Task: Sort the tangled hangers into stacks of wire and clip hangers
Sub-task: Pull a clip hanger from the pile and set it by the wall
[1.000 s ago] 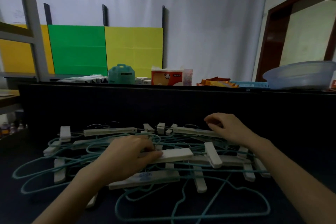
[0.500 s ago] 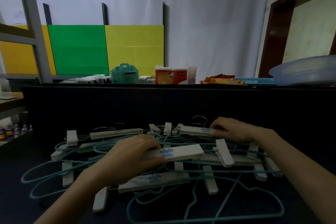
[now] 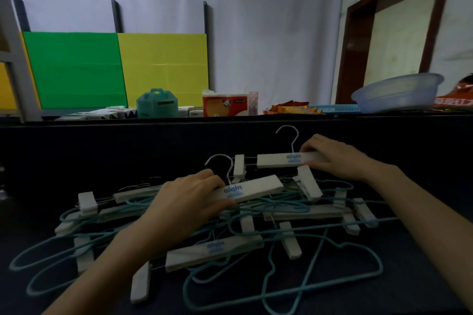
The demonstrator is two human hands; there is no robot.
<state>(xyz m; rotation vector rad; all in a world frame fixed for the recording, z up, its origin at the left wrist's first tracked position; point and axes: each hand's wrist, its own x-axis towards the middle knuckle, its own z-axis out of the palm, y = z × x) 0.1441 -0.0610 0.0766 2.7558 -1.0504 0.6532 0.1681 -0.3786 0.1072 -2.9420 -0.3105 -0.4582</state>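
Now each hand grips a clip hanger: left hand (image 3: 188, 195) mid-frame, right hand (image 3: 332, 157) upper right, over the tangled pile (image 3: 256, 238) below. Best lift slowly, shaking wire loops free.

dark table (image 3: 422, 276) | tangled teal wire hangers (image 3: 320, 286) | white clip hangers (image 3: 215, 250)

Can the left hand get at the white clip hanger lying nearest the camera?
Probably yes. The left hand is closed on another white clip hanger; the near white clip hanger lies just below, though teal wire hangers cross it.
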